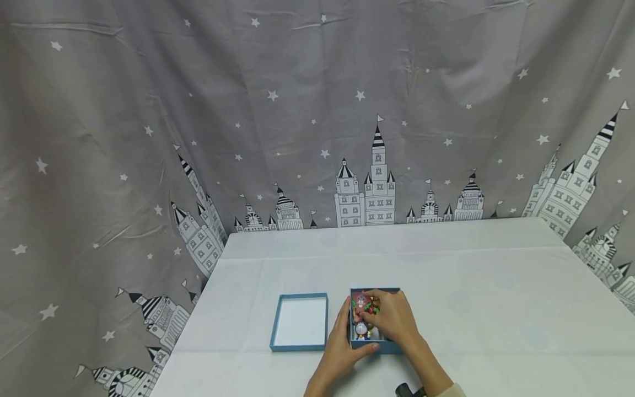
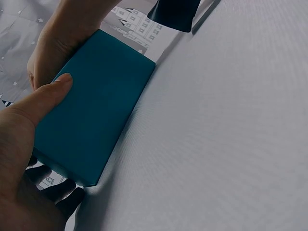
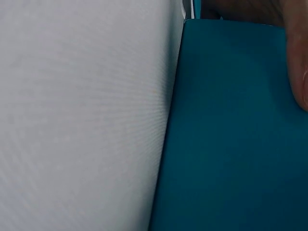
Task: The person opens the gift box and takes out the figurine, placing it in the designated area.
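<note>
A blue box [image 1: 389,348] stands on the white table with several small colourful figurines inside. My left hand [image 1: 339,351] grips its near left corner. In the left wrist view the thumb of that left hand [image 2: 19,139] presses the front wall of the box [image 2: 98,110], and its fingers lie round the side. My right hand [image 1: 395,315] reaches in over the right wall, thumb and index finger bent at a pinkish figurine [image 1: 360,302]; I cannot tell whether they pinch it. Nearer the front sits a white-faced figurine [image 1: 361,329]. The palm hides the box's right part.
Left of the box lies a shallow blue-rimmed lid [image 1: 297,348], its white inside facing up. Behind the white table [image 1: 471,286] hangs a grey curtain [image 1: 297,66] printed with castles and stars. A black device [image 1: 404,390] sits by the right wrist.
</note>
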Demonstrator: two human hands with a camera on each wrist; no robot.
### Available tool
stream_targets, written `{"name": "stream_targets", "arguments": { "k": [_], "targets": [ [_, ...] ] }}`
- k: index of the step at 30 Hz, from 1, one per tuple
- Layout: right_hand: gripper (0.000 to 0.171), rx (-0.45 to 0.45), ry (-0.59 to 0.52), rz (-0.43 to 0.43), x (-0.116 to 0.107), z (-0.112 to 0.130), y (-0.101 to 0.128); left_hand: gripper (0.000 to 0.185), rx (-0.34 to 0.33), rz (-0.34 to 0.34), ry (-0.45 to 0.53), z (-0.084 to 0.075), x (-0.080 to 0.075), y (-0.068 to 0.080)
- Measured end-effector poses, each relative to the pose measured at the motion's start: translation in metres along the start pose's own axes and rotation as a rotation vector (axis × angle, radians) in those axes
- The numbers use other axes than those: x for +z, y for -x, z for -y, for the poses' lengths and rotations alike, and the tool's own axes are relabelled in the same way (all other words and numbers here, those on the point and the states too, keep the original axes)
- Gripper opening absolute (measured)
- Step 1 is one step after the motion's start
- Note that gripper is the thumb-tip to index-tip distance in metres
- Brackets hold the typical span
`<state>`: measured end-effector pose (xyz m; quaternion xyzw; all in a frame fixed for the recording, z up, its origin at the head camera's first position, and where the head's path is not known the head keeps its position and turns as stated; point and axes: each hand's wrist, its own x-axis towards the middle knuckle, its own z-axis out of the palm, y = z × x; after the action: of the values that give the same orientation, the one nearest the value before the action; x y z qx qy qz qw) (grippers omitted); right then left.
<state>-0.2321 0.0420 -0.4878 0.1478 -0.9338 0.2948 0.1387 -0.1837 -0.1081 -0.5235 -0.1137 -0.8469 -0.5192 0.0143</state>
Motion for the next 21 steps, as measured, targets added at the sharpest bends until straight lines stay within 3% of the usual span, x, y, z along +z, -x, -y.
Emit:
{"name": "stream_targets", "arguments": {
  "k": [11, 21],
  "targets": [
    [0.038, -0.005, -0.05, -0.024, -0.003, 0.0, 0.001, 0.106, -0.011, 0.001, -0.003, 0.002, 0.001, 0.0],
    [0.043, -0.07, -0.13, -0.108, -0.027, -0.002, 0.002, 0.107, -0.017, -0.001, -0.004, 0.001, 0.001, -0.001]
  ]
}}
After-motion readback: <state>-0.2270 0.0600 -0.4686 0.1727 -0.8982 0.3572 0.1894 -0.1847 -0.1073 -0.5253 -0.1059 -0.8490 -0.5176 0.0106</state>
